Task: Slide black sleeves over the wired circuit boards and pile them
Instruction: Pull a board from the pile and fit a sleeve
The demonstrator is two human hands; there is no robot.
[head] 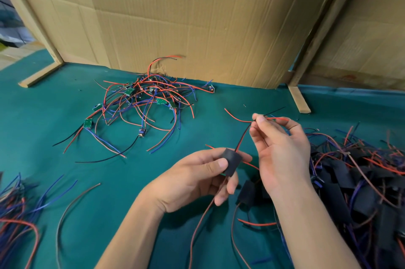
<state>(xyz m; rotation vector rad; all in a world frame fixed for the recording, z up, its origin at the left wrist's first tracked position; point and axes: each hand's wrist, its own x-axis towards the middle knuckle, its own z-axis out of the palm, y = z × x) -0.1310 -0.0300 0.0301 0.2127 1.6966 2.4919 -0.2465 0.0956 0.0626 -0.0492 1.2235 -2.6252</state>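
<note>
A person's left hand [197,177] pinches a short black tubular sleeve [231,162] between thumb and fingers, above the teal cloth surface [65,115]; the board inside is hidden except a green sliver at the bottom edge; the right hand [278,148] pinches the thin red and black wires [242,137] rising from the sleeve; a tangle of bare green circuit boards with wires [142,102] lies farther back; a heap of black-sleeved boards [355,185] lies right, cut off by the edge; creased brown cardboard [197,16] stands behind.

The black sleeve [231,162] in the left hand [195,183] hides the board inside; only a green corner peeks out.
</note>
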